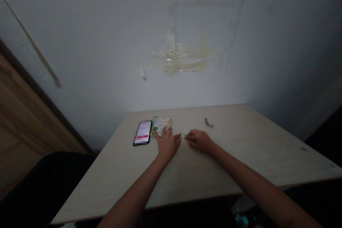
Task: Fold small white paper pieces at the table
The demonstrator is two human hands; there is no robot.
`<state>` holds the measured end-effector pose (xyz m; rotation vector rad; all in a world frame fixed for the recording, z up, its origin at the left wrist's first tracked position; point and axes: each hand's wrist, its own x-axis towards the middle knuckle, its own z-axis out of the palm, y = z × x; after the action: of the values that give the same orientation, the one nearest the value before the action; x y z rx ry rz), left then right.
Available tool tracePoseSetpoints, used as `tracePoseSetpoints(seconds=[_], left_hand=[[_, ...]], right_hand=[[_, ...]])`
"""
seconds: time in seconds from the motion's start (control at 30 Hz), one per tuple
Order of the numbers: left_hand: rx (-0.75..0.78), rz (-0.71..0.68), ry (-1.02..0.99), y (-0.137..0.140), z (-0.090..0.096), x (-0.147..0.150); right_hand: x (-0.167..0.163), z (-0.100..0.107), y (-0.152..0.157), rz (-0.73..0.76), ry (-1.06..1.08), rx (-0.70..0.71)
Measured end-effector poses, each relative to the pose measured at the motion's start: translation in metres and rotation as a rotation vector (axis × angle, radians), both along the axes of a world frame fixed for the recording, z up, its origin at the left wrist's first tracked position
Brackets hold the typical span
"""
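Observation:
A small white-and-green piece of paper lies on the table between my hands; its folds are too small to make out. My right hand pinches its right side, fingers bent together. Palm down, my left hand has its fingers spread. Its inner fingers reach the paper's left edge, and the others rest at the near edge of a stack of printed cards or leaflets. Left of that stack lies a phone with its screen lit and partly blurred out.
A crumpled green-and-white scrap lies behind my right hand on the pale wooden table. The table's back meets a wall with old tape on it. A dark chair-like shape stands at the left.

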<state>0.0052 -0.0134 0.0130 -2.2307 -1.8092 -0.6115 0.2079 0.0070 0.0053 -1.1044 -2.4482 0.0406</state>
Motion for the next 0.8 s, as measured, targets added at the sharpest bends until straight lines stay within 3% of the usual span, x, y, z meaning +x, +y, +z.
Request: tracePoseSetpoints(seconds=[0.23,0.47,0.8], left_hand=[[-0.077,0.045,-0.075,0.0040,0.0013,-0.0033],[0.031,-0.081,0.063,-0.0018,0.0057,-0.0027],[0.106,-0.160,0.128,-0.0023,0.0077,0.0014]], right_hand=[[0.0002,-0.0025,0.0005,0.009,0.027,0.020],[0.0007,-0.0044,0.0027,0.007,0.019,0.018],[0.0000,-0.0028,0.0012,-0.004,0.012,0.013]])
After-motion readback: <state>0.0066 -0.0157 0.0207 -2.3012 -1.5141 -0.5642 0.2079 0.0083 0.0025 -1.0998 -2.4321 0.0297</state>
